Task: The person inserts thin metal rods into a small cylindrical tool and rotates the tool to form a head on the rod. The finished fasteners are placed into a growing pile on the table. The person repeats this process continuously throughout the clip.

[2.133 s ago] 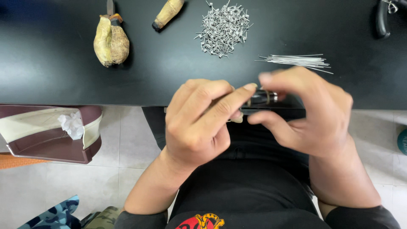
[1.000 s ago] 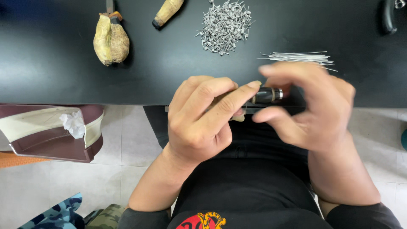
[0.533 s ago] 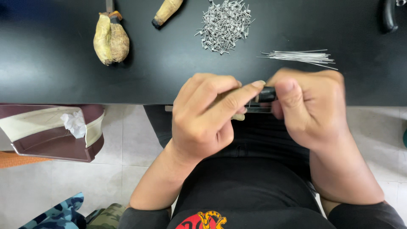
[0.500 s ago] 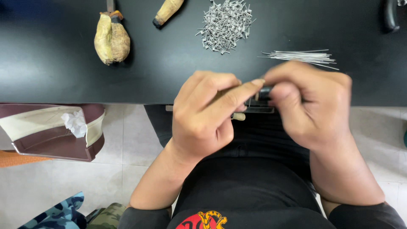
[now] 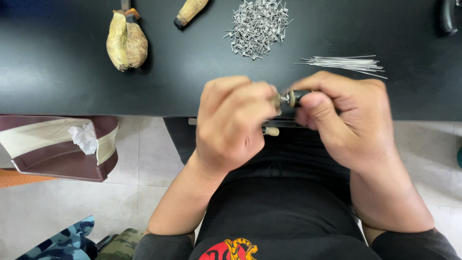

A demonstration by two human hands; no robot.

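While both hands meet at the near table edge:
Right hand (image 5: pixel 349 123): fingers closed around small dark tool (image 5: pixel 294 97).
Left hand (image 5: pixel 236 127): fingertips pinching tool's metal tip.
Far: pin pile (image 5: pixel 257 26), wire bundle (image 5: pixel 344 63).

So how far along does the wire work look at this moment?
Already made: a heap of short bent wire pieces on the black table. In hand: right hand grips a small dark tool, left hand pinches at its tip; what it pinches is hidden. Left: a bundle of straight wires lies beyond.
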